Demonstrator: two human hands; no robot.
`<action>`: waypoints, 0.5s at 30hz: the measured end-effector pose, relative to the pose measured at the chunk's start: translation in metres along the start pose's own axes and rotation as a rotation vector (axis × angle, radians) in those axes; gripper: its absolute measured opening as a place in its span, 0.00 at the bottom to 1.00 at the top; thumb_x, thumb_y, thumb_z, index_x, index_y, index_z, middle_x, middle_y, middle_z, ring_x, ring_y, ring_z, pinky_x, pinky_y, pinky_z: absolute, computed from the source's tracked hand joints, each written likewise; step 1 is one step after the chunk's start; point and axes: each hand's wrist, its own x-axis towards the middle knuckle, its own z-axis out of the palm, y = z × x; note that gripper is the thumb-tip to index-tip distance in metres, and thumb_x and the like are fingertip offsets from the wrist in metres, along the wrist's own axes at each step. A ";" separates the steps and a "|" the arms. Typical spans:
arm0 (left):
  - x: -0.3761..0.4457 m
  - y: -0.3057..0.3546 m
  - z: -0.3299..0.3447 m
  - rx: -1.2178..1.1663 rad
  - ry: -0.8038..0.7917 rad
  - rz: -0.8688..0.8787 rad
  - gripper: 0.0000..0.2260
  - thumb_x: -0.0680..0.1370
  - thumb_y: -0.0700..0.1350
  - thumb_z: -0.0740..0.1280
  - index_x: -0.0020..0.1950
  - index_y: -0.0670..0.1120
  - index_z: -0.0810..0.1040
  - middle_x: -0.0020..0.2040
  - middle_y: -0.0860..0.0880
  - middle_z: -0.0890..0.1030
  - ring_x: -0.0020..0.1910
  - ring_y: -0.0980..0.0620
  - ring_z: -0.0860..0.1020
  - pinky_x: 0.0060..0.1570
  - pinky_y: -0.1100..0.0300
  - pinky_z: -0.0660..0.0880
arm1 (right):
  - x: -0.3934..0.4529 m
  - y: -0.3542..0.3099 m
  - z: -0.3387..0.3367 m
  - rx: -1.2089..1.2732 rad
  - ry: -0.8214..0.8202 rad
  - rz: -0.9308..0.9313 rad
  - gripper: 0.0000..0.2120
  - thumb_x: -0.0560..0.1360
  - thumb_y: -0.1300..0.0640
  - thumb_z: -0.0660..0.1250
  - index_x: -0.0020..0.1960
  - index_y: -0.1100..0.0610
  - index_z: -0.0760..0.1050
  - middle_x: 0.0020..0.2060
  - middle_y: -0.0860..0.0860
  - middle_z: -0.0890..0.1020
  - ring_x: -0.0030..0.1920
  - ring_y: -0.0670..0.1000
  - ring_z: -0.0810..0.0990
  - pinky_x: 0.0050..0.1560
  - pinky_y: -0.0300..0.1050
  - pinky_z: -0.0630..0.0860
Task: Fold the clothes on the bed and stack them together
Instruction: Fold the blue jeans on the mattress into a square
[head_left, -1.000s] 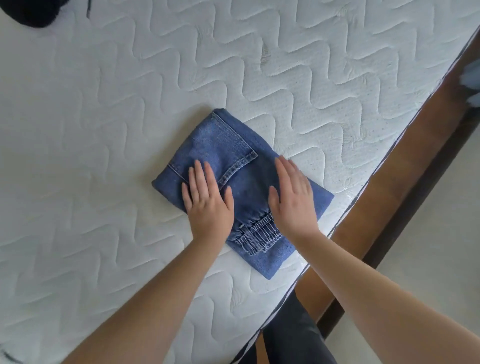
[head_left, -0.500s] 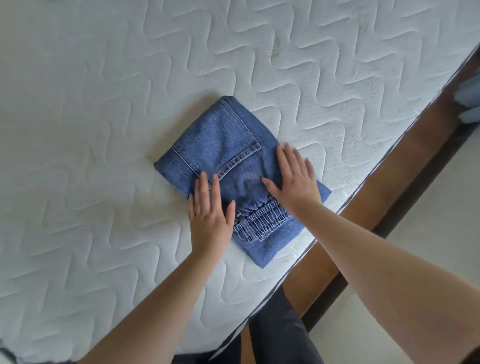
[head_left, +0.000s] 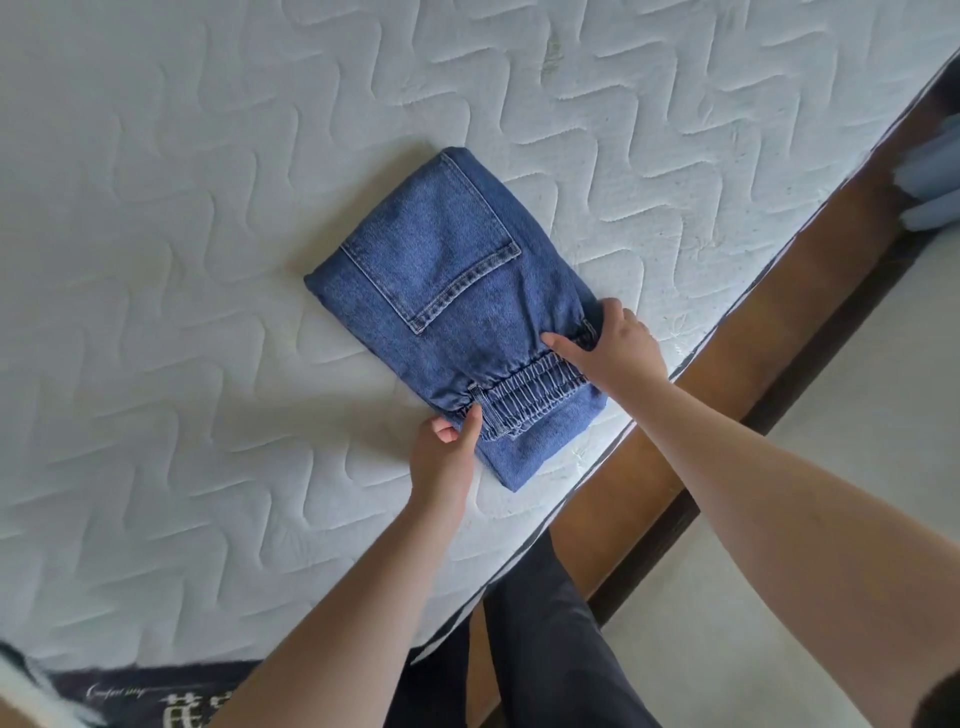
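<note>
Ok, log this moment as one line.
folded jeans on mattress | left hand pinches waistband corner | right hand grips waistband side

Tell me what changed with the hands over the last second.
Both hands left the top of the folded jeans. The left hand now pinches the near waistband corner, and the right hand grips the right edge. The jeans stay folded on the mattress.

Folded jeans (head_left: 447, 291) are mid-blue denim with lighter stitching. The bed (head_left: 182, 260) is white, quilted in zigzag waves, above a brown frame (head_left: 769, 332) at 3 o'clock.
</note>
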 end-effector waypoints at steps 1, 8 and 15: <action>0.001 -0.001 -0.002 -0.004 -0.007 0.007 0.20 0.76 0.56 0.70 0.48 0.39 0.75 0.39 0.48 0.79 0.40 0.48 0.79 0.44 0.57 0.77 | -0.001 0.001 0.002 0.005 -0.006 0.003 0.42 0.66 0.22 0.58 0.63 0.55 0.64 0.55 0.55 0.76 0.55 0.58 0.76 0.54 0.56 0.76; -0.004 0.000 -0.003 0.135 0.083 0.169 0.17 0.76 0.51 0.71 0.49 0.38 0.73 0.41 0.48 0.75 0.42 0.46 0.75 0.43 0.55 0.74 | -0.011 0.001 0.013 -0.065 0.045 0.066 0.43 0.69 0.23 0.55 0.70 0.55 0.61 0.61 0.57 0.72 0.61 0.60 0.72 0.62 0.58 0.69; -0.007 -0.005 0.000 0.860 0.333 1.020 0.28 0.81 0.53 0.62 0.77 0.41 0.63 0.75 0.39 0.65 0.75 0.42 0.64 0.71 0.47 0.63 | -0.053 -0.016 0.054 -0.125 0.343 -0.415 0.28 0.82 0.47 0.53 0.79 0.56 0.55 0.78 0.53 0.59 0.78 0.54 0.56 0.76 0.55 0.54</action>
